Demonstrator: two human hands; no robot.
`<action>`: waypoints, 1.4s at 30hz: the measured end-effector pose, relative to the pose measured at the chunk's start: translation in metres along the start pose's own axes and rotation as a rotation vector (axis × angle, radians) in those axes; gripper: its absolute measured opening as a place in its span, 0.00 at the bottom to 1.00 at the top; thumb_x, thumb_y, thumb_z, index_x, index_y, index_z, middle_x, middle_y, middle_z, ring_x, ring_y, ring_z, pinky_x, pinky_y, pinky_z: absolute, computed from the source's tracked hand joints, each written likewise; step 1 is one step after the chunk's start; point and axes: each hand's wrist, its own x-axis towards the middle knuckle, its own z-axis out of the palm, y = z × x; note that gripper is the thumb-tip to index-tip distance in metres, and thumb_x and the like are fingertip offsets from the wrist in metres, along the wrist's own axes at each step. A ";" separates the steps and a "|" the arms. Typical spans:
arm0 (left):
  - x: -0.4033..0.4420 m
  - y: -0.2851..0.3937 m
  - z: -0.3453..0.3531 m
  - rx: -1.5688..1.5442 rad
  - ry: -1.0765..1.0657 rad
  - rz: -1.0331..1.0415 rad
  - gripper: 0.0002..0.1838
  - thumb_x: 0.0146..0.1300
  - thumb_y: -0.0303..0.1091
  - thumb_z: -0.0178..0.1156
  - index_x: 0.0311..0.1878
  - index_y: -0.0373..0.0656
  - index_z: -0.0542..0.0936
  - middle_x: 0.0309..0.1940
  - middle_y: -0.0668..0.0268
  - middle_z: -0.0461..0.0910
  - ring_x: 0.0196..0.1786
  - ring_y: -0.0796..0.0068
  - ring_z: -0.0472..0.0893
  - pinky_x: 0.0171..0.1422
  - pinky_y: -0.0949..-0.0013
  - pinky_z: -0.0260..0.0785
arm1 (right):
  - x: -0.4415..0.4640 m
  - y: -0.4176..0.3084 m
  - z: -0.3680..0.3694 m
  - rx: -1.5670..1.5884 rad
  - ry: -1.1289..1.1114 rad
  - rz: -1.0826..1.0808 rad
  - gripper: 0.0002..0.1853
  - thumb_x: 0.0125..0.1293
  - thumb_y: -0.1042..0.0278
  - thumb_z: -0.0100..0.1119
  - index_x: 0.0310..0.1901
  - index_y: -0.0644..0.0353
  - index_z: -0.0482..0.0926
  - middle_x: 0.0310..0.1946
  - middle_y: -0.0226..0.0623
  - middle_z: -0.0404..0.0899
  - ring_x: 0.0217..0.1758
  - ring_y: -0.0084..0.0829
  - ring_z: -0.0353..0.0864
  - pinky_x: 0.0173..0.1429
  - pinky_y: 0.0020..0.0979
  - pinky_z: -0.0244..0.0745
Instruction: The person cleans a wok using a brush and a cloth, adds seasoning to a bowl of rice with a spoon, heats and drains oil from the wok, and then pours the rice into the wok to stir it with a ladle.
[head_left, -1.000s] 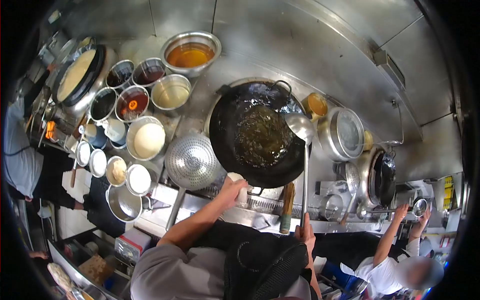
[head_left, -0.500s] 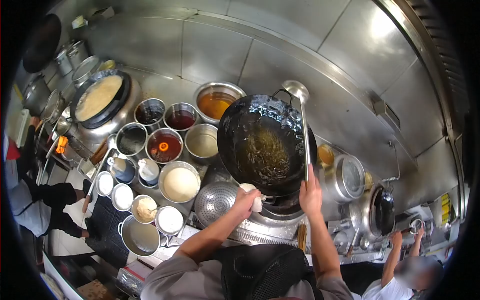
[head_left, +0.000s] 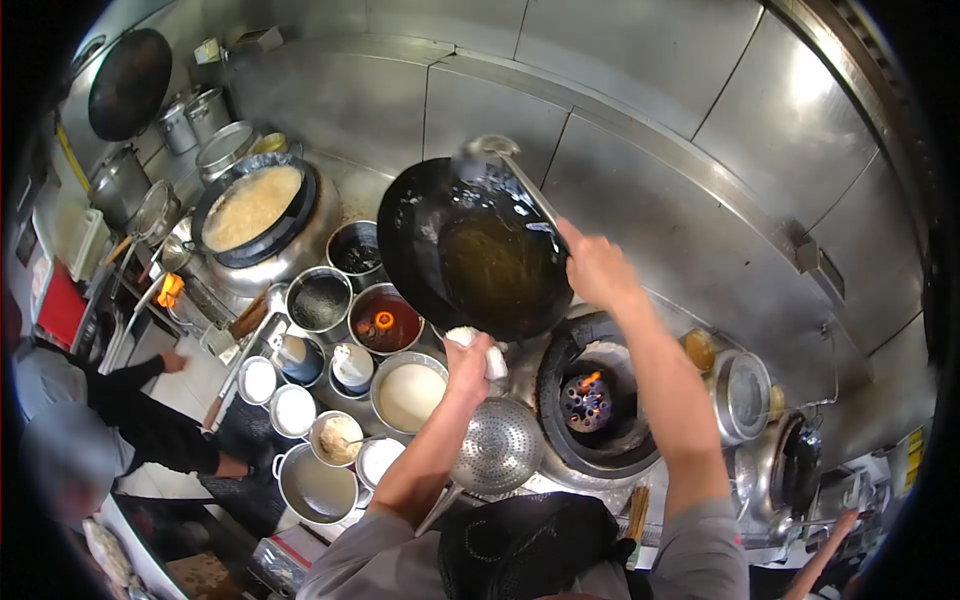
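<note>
White cloth [head_left: 496,362] fills the left hand [head_left: 467,366] by the wok [head_left: 490,262]; right hand [head_left: 600,270] grips ladle [head_left: 531,189].

Your left hand [head_left: 468,362] is clenched near the middle of the scene, your left forearm [head_left: 430,455] slanting in from the near left, while your right hand [head_left: 600,268], fingers curled, reaches farther ahead on an extended right arm [head_left: 670,400].

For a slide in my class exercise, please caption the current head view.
Left hand holds the wok with a cloth, clear of the lit burner; right hand grips the ladle.
</note>
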 end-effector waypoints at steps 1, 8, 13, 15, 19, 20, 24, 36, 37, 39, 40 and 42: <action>0.005 0.005 0.001 -0.008 0.074 0.031 0.14 0.56 0.19 0.58 0.45 0.42 0.69 0.34 0.65 0.75 0.32 0.72 0.77 0.34 0.64 0.72 | 0.013 -0.008 -0.008 0.018 -0.001 0.006 0.29 0.60 0.76 0.53 0.66 0.53 0.68 0.41 0.57 0.82 0.47 0.57 0.82 0.52 0.52 0.77; 0.042 0.034 -0.002 0.019 0.095 0.114 0.12 0.59 0.20 0.56 0.46 0.41 0.70 0.34 0.65 0.76 0.32 0.72 0.77 0.31 0.66 0.72 | 0.095 -0.033 -0.020 0.109 -0.099 -0.142 0.29 0.58 0.76 0.48 0.65 0.52 0.71 0.42 0.59 0.82 0.44 0.54 0.84 0.50 0.51 0.78; 0.065 0.031 -0.004 -0.002 0.130 0.208 0.10 0.59 0.21 0.57 0.44 0.40 0.71 0.31 0.65 0.77 0.30 0.73 0.78 0.30 0.66 0.71 | 0.118 -0.056 -0.029 0.095 -0.163 -0.152 0.28 0.55 0.78 0.48 0.61 0.58 0.73 0.37 0.55 0.84 0.37 0.50 0.86 0.45 0.48 0.81; 0.069 0.034 0.002 -0.009 0.150 0.219 0.10 0.57 0.20 0.58 0.42 0.39 0.71 0.30 0.64 0.76 0.29 0.73 0.77 0.30 0.66 0.71 | 0.128 -0.062 -0.032 0.102 -0.225 -0.150 0.17 0.55 0.75 0.57 0.47 0.69 0.81 0.39 0.55 0.84 0.43 0.52 0.86 0.47 0.46 0.80; 0.083 0.035 0.019 -0.026 0.269 0.272 0.08 0.54 0.19 0.59 0.36 0.36 0.71 0.27 0.64 0.75 0.27 0.72 0.77 0.30 0.67 0.71 | 0.152 -0.063 -0.022 0.119 -0.178 -0.192 0.11 0.54 0.76 0.56 0.38 0.70 0.83 0.32 0.53 0.85 0.35 0.50 0.86 0.41 0.44 0.80; 0.089 0.034 0.021 -0.028 0.289 0.276 0.07 0.54 0.19 0.59 0.35 0.35 0.71 0.27 0.64 0.75 0.26 0.72 0.77 0.30 0.66 0.71 | 0.156 -0.063 -0.023 0.184 -0.220 -0.171 0.10 0.54 0.77 0.55 0.35 0.70 0.83 0.29 0.52 0.84 0.32 0.48 0.86 0.39 0.44 0.80; 0.118 0.018 0.019 0.031 0.282 0.358 0.13 0.55 0.20 0.59 0.43 0.34 0.68 0.32 0.62 0.75 0.28 0.72 0.78 0.31 0.66 0.71 | 0.159 -0.056 -0.019 0.443 -0.261 -0.041 0.08 0.55 0.79 0.52 0.27 0.70 0.83 0.24 0.49 0.83 0.27 0.45 0.85 0.32 0.43 0.78; 0.123 0.003 0.037 0.693 0.325 0.571 0.34 0.52 0.24 0.61 0.58 0.30 0.54 0.49 0.41 0.70 0.48 0.50 0.77 0.61 0.55 0.67 | 0.125 -0.009 -0.023 0.534 -0.055 -0.086 0.18 0.58 0.77 0.51 0.51 0.65 0.78 0.23 0.48 0.83 0.29 0.40 0.86 0.40 0.42 0.79; 0.128 0.002 0.034 0.754 0.320 0.624 0.33 0.53 0.25 0.61 0.59 0.30 0.54 0.48 0.39 0.72 0.49 0.43 0.78 0.61 0.53 0.66 | 0.117 -0.007 -0.029 0.534 -0.053 -0.086 0.18 0.58 0.77 0.51 0.51 0.65 0.78 0.23 0.48 0.83 0.29 0.40 0.86 0.40 0.42 0.79; 0.135 0.003 0.030 0.821 0.295 0.670 0.36 0.52 0.26 0.64 0.60 0.29 0.54 0.49 0.36 0.71 0.51 0.39 0.76 0.61 0.51 0.65 | 0.102 -0.001 -0.040 0.657 -0.070 0.013 0.33 0.61 0.74 0.52 0.72 0.58 0.64 0.20 0.40 0.78 0.17 0.29 0.76 0.22 0.35 0.72; 0.136 0.004 0.028 0.887 0.273 0.716 0.38 0.51 0.28 0.66 0.60 0.29 0.54 0.50 0.33 0.71 0.54 0.34 0.75 0.61 0.49 0.65 | 0.098 0.004 -0.038 0.656 -0.071 0.010 0.33 0.61 0.74 0.52 0.72 0.58 0.64 0.20 0.40 0.78 0.17 0.29 0.76 0.22 0.35 0.72; 0.139 0.009 0.028 0.913 0.251 0.761 0.42 0.51 0.28 0.66 0.64 0.27 0.53 0.55 0.34 0.68 0.58 0.32 0.72 0.63 0.49 0.64 | 0.090 0.012 -0.041 0.784 -0.021 0.006 0.35 0.62 0.73 0.54 0.73 0.59 0.61 0.21 0.38 0.77 0.18 0.27 0.74 0.21 0.33 0.71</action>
